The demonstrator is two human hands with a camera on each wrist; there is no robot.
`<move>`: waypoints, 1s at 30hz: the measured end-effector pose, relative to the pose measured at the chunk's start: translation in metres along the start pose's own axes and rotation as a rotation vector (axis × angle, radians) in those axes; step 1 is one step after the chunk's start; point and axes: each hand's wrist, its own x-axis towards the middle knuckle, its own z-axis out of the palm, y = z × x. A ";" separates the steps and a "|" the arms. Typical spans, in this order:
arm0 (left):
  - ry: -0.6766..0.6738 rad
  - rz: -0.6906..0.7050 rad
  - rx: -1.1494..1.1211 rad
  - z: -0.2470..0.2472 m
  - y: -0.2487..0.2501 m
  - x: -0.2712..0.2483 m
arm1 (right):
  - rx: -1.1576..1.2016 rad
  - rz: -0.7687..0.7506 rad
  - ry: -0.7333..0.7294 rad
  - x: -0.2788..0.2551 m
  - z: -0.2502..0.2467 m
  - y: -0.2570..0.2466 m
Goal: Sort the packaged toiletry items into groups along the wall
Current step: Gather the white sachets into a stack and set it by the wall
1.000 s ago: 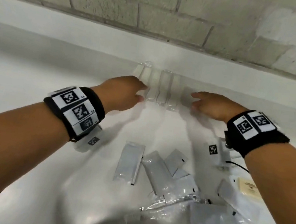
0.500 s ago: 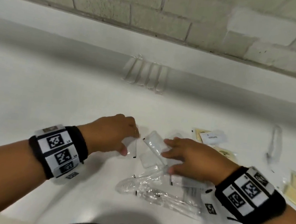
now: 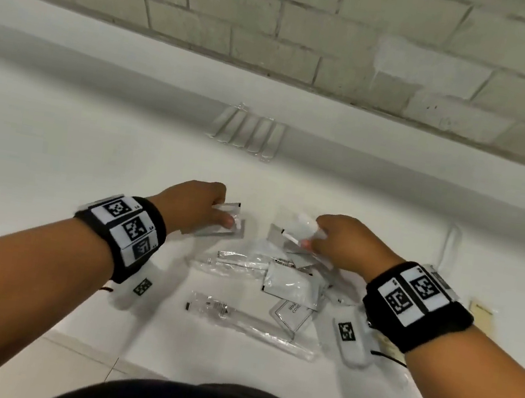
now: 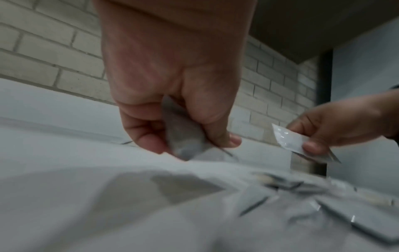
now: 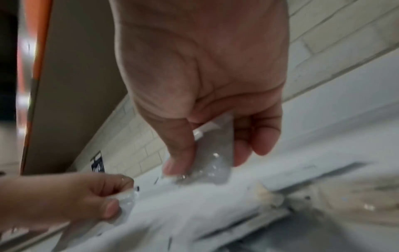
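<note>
White counter under a pale brick wall, and both hands are working the pile at the near edge. The left hand pinches a small clear sachet between thumb and curled fingers, just off the surface. The right hand does the same with a second sachet, thumb on one face, fingers behind. Both packets sit right at the fingertips, hanging below the knuckles.

Far ahead, tight against the wall, a row of long clear packs is lined up side by side. The loose pile lies between and nearer than the hands: flat sachets, long wrapped pieces, a labelled pouch.

For this step I'd say lift each sachet clear before travelling, since the film is slick and neighbours could drag along. Keep the pinch on the flat body, not the crimped edge. Then carry them far to the wall, beside the row but apart, starting their own group.
</note>
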 end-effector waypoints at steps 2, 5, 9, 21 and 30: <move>-0.007 0.011 -0.094 0.001 0.015 -0.001 | -0.026 -0.027 -0.107 -0.013 -0.006 0.007; -0.049 0.022 -0.079 0.010 0.036 0.000 | 0.056 -0.036 -0.203 -0.031 0.011 0.008; -0.025 0.017 -0.056 0.017 0.052 0.005 | -0.088 -0.048 -0.072 -0.037 0.044 0.006; 0.016 0.123 -0.170 0.024 0.105 0.039 | 0.366 0.091 0.209 -0.070 0.011 0.080; -0.096 0.206 0.075 0.046 0.147 0.044 | 0.544 0.337 0.257 -0.096 -0.007 0.170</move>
